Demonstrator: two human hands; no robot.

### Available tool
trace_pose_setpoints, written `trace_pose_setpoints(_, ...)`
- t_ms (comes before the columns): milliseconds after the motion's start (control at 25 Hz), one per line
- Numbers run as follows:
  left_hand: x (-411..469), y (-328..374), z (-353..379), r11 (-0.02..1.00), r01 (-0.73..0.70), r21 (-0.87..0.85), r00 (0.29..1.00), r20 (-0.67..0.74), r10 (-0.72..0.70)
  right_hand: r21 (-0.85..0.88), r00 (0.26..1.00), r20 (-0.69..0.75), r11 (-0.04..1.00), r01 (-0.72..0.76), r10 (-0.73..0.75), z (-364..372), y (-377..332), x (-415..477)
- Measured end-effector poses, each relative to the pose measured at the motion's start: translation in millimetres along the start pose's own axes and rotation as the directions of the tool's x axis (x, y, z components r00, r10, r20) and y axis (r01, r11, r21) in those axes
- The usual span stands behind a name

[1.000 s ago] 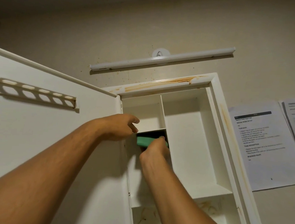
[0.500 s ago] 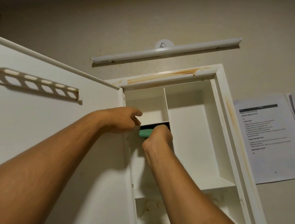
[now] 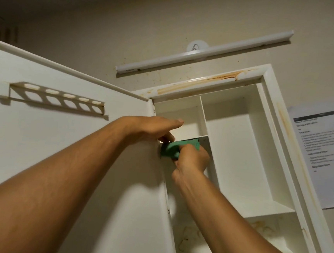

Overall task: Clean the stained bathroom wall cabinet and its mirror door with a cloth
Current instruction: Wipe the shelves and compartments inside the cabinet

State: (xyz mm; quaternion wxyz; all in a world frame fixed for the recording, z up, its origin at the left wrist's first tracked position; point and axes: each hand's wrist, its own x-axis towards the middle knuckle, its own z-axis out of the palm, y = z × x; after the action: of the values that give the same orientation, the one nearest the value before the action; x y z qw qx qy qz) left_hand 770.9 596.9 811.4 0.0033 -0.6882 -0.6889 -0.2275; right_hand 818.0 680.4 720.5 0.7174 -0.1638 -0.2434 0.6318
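Up at the hinge side of the open cabinet (image 3: 240, 153), head view, looking steeply upward. Door (image 3: 58, 157) swung out left, white inner face toward camera, slotted rack (image 3: 57, 98) fixed near its top.

Right hand (image 3: 193, 159): fingers curled round a bunched green cloth (image 3: 172, 149), gripping it. Cloth sits in the narrow left column, right under the small upper shelf (image 3: 199, 137), up against the hinge-side edge.

Left hand (image 3: 157, 129): lies across the door's hinge edge, thumb straight and reaching into the top-left compartment, fingers curled down just beside the cloth. Can't tell whether they clasp the door edge, the cloth, or nothing.

Cabinet inside: vertical divider (image 3: 203, 115) splits a narrow left column from a tall right compartment. Orange-brown streaks (image 3: 212, 80) along the top frame, fainter ones down the right frame. Brown squiggle marks (image 3: 188, 243) on the lower back panel.

Wall: white light bar (image 3: 205, 53) above the cabinet with a round hook (image 3: 196, 46) behind it, printed sheet (image 3: 325, 156) stuck up to the right, text too small to read.
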Motion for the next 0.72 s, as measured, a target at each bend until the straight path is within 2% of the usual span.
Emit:
trace_pose_setpoints(200, -4, 3, 0, 1.000, 0.005, -0.011, 1.000, -0.013, -0.005, -0.024, 0.995, -0.023, 0.995, -0.095, 0.095, 23, 4, 13)
trace_pose_setpoints(320, -3, -1, 1, 1.000, -0.020, 0.003, 1.000, 0.000, 0.020, -0.088, 0.998, 0.058, 0.996, -0.032, 0.037, 11, 11, 8)
trace_pose_setpoints(400, -1, -3, 0, 1.000, -0.030, 0.005, 1.000, 0.004, 0.030, -0.087, 0.999, 0.040, 0.996, 0.004, 0.000, 10, 11, 8)
trace_pose_setpoints(520, -1, -3, 0, 0.999, -0.028, 0.021, 1.000, -0.006, 0.028, 0.166, 0.979, 0.003, 0.965, -0.203, 0.205, 24, 8, 21)
trace_pose_setpoints(560, 0, -2, 0, 0.999, -0.028, 0.031, 1.000, -0.006, 0.028, 0.210, 0.973, 0.016, 0.951, -0.227, 0.229, 25, 8, 23)
trace_pose_setpoints(600, -1, -2, 1, 0.999, -0.026, 0.031, 1.000, -0.005, 0.026, 0.179, 0.978, 0.016, 0.962, -0.208, 0.209, 23, 9, 26)
trace_pose_setpoints(720, -3, 0, 1, 0.999, -0.031, 0.010, 0.999, -0.006, 0.031, -0.064, 0.990, 0.094, 0.993, -0.103, 0.109, 11, 4, 24)
